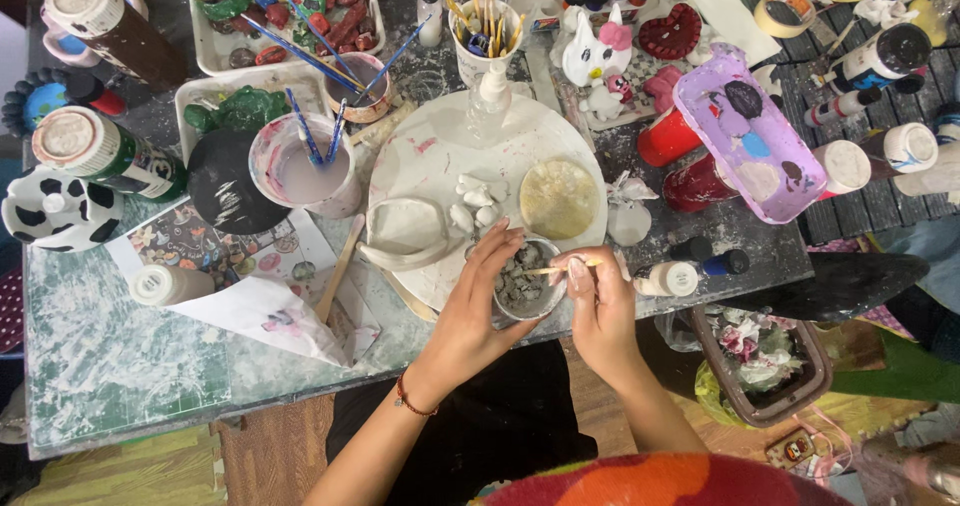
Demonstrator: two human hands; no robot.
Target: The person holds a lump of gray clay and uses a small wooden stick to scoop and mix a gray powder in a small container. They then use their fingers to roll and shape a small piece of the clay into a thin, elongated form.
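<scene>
at the far left of the paint-smeared table point(120, 356) stands a black-and-white cow-patterned pot point(58, 209), with a green paint bottle point(105, 153) just above it. further right, a cup of cloudy rinse water point(305, 174) holds blue-handled brushes point(318, 131), and a wooden stick point(340, 269) lies beside a large round white board point(430, 156). on that board sit a curved white clay piece point(405, 234) and a few small white lumps point(474, 199).

the person's left hand point(478, 306) is curled around the near side of a small cup of grey lumpy material point(522, 284), fingers closed on its rim and wall, at the front edge of the round board. the cup sits between the two hands, touching both. the right hand point(600, 301) is just right of the cup, its fingers pinched shut on a thin wooden stick tool point(560, 267) whose tip reaches over the grey material.

behind the cup lies a pale yellow disc point(558, 198). to the right are red bottles point(680, 156), a purple paint-stained tray point(752, 136), and white-capped bottles point(880, 151) at the far right.
</scene>
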